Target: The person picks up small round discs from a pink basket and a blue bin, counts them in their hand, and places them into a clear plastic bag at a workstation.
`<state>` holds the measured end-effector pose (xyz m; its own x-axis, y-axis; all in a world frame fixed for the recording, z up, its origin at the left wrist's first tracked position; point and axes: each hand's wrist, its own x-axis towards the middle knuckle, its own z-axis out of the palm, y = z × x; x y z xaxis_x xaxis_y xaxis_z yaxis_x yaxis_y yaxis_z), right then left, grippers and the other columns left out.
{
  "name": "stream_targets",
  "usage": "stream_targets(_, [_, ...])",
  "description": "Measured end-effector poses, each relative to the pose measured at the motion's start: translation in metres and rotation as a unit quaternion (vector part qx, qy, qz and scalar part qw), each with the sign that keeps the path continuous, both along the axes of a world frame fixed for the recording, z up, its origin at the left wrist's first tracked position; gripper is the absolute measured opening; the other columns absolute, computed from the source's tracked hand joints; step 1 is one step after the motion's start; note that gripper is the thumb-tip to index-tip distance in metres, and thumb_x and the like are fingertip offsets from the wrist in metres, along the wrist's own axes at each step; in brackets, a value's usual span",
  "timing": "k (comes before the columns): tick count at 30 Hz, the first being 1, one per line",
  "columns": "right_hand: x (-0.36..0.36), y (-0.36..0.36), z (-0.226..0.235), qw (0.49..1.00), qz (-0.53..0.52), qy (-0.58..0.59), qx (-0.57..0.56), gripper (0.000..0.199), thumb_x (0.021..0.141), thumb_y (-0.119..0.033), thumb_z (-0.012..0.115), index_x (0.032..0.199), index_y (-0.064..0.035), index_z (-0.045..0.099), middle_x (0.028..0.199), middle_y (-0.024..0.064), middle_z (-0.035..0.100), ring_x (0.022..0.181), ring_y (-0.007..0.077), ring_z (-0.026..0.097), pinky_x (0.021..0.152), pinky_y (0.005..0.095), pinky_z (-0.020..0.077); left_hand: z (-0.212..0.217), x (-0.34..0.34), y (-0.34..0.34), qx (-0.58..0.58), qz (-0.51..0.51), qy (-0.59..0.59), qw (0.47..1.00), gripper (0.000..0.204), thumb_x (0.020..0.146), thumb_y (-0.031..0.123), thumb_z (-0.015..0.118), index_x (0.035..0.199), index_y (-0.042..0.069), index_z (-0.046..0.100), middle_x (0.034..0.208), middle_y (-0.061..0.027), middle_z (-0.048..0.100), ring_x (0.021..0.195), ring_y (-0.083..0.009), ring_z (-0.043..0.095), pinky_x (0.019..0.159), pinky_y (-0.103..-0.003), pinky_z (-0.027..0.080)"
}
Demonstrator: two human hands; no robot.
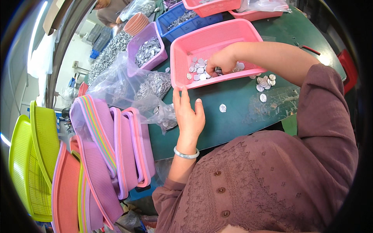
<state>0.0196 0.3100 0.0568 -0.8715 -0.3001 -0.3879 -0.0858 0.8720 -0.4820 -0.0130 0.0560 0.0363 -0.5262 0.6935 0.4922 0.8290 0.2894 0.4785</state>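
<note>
Small round silvery metal discs [199, 70] lie on the floor of the pink perforated plastic basket [217, 33] in front of you, gathered in its near left corner. Your right hand [219, 62] reaches into this basket, and its fingers are bent down onto the discs. They seem to pinch one or a few, but I cannot tell for sure, because the fingertips are hidden among the pieces. Your left hand [189, 116] rests flat and open on the green table top [237, 116], just in front of the near rim of the basket, and it holds nothing.

I judge that the picking is at an early or middle point. A small heap of the same discs [265, 82] already lies on the table outside the right corner of the basket, and a single disc [222, 108] lies alone nearer to you. Many more discs are in the basket.

At your left, clear plastic bags of silvery parts [153, 87] and a purple plastic basket of the same kind of parts [147, 48] are full. A stack of empty coloured baskets [112, 151] stands on edge beside you.
</note>
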Motion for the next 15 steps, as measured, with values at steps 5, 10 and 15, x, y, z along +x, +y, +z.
stream_targets(5, [0.011,0.004,0.016,0.97,-0.172,-0.005,-0.169,0.033,0.061,0.009,0.058,0.09,-0.0064,0.056,0.08,0.0056,0.052,0.067,0.0159,0.053,0.051,0.0298,0.0461,0.004,0.016,-0.001,0.116,-0.049,-0.147,0.981,0.031,0.082,0.003,0.055,0.113,-0.005,0.053,0.118,-0.0185,0.051,0.102,-0.0253,0.054,0.087,-0.033,0.043])
stream_targets(10, [0.015,0.002,0.029,0.938,-0.222,0.005,-0.265,0.033,0.06,0.01,0.059,0.09,-0.0034,0.056,0.08,0.0042,0.052,0.067,0.0137,0.052,0.05,0.0271,0.0456,-0.006,0.019,0.0,0.114,-0.168,-0.666,0.718,0.025,0.092,0.016,0.048,0.108,-0.001,0.056,0.104,-0.0131,0.059,0.083,-0.0186,0.06,0.076,-0.03,0.048])
stream_targets(15, [0.025,-0.032,0.059,0.944,-0.114,0.072,-0.302,0.032,0.06,0.006,0.059,0.09,-0.0022,0.057,0.083,0.0035,0.055,0.069,0.0127,0.052,0.054,0.025,0.0447,-0.019,0.014,0.005,0.192,-0.25,-0.861,0.399,0.063,0.09,0.052,0.038,0.122,-0.002,0.046,0.118,-0.0225,0.053,0.109,-0.0355,0.052,0.094,-0.047,0.041])
